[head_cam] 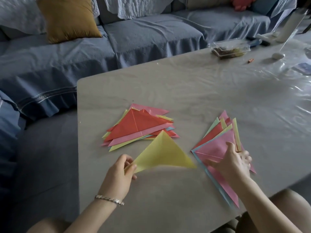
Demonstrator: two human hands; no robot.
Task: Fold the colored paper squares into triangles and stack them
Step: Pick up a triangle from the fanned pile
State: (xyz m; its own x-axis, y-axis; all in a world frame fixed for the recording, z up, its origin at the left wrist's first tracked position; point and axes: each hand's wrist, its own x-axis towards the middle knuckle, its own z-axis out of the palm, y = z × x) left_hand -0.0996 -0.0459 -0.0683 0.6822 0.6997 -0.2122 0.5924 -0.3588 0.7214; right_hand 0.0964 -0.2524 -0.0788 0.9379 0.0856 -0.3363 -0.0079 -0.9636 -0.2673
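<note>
Yellow triangle [163,155] lifts off the beige, plastic-covered table [168,190], its corner pinched in our left hand [117,175] fingers. Our right hand [234,163] rests with fingers spread on the pink sheet [217,148] topping the unfolded pile. Beyond lies the stack of folded triangles [138,126], then a blue-covered sofa [143,36] with a mustard cushion [67,17].

The right hand [235,163] is showing as a smear, so its fingers are not reading clearly, and it is covering part of the pink sheet [215,148] on the pile of squares [223,187]. In the stack of triangles [139,126], the red top piece is hiding all but the edges beneath. The yellow triangle [163,155] is concealing some of the left hand [117,175]. The clear box [228,47] is blurring its contents. A blue card [305,68] is running off the right edge.
</note>
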